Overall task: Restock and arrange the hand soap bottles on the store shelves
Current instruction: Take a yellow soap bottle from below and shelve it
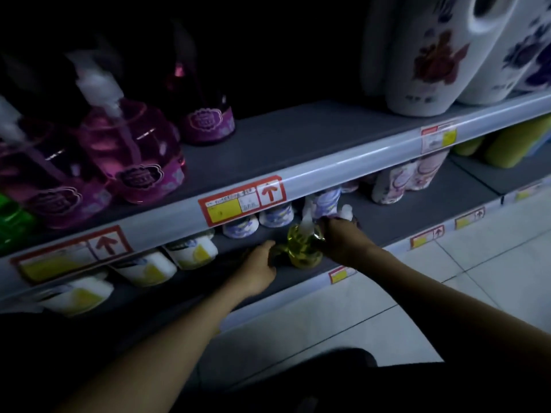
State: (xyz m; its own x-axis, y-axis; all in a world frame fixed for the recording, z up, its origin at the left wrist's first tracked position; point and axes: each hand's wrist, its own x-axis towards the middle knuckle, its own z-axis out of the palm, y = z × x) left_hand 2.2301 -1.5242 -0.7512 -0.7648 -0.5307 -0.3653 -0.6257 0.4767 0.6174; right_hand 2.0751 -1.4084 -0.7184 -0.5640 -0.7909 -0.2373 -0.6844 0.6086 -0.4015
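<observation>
A clear yellow hand soap bottle (304, 245) with a white pump stands near the front of the lower shelf (417, 216). My right hand (343, 236) grips it from the right side. My left hand (262, 263) is curled around a darker bottle (278, 253) just left of the yellow one; that bottle is mostly hidden in shadow. Behind them stand white bottles with purple labels (275, 214). Pink pump bottles (134, 147) line the upper shelf at the left.
White bottles with yellow labels (193, 248) fill the lower shelf's left part. Large white jugs (432, 55) stand at the upper right, with green containers (512, 141) below them. A green bottle (12, 219) sits at the far left. Price tags (241, 199) run along the shelf rails. Pale floor tiles lie below.
</observation>
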